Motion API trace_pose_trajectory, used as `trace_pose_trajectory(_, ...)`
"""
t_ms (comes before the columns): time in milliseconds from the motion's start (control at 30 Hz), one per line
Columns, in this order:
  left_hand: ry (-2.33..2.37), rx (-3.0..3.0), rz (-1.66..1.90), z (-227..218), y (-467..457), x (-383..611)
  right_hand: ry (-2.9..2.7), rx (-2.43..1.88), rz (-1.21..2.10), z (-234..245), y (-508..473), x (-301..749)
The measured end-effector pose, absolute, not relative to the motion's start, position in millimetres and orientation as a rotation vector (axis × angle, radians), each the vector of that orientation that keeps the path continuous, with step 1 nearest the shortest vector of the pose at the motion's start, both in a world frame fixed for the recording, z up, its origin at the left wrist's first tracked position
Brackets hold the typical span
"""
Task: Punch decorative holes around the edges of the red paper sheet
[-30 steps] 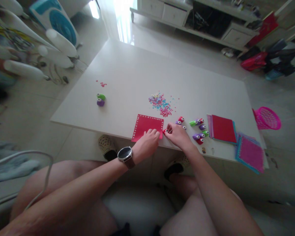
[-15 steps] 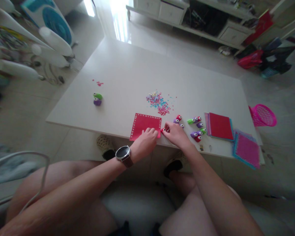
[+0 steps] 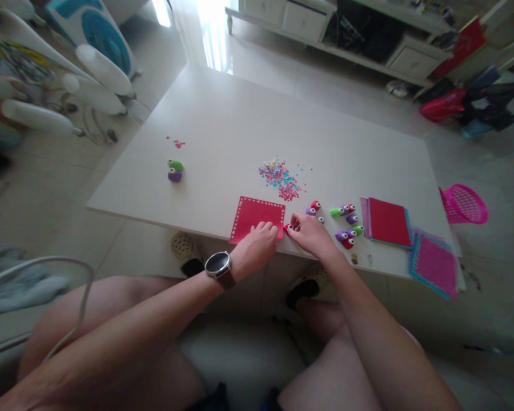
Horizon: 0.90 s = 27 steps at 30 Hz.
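Note:
A red paper square (image 3: 255, 217) with small holes along its edges lies at the near edge of the white table (image 3: 240, 125). My left hand (image 3: 257, 248), with a watch on its wrist, presses its curled fingers on the sheet's near right corner. My right hand (image 3: 310, 234) is closed on a small red punch (image 3: 288, 228) set against the sheet's right edge. Several more small punches (image 3: 345, 224) lie just right of that hand. A pile of coloured paper bits (image 3: 280, 178) sits behind the sheet.
A green and purple punch (image 3: 175, 171) stands alone at the left, with a few red bits (image 3: 177, 142) behind it. Stacks of red paper (image 3: 388, 221) and pink paper (image 3: 437, 265) lie at the right. A pink basket (image 3: 465, 204) is on the floor beyond the table.
Both hands stay at the sheet's right corner with the red punch. Only the camera view has shifted slightly.

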<state>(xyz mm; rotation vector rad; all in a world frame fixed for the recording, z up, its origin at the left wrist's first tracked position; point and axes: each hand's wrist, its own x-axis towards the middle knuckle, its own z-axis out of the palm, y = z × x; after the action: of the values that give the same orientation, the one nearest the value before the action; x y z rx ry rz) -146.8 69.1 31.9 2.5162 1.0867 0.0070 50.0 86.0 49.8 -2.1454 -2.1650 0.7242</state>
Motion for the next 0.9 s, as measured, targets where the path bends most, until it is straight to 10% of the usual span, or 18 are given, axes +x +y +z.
trace_pose_trajectory(900, 1.071, 2.548, -0.007, 36.5, 74.6, -155.5, -2.041, -2.009, 0.867, 50.0, 89.9, 45.9)
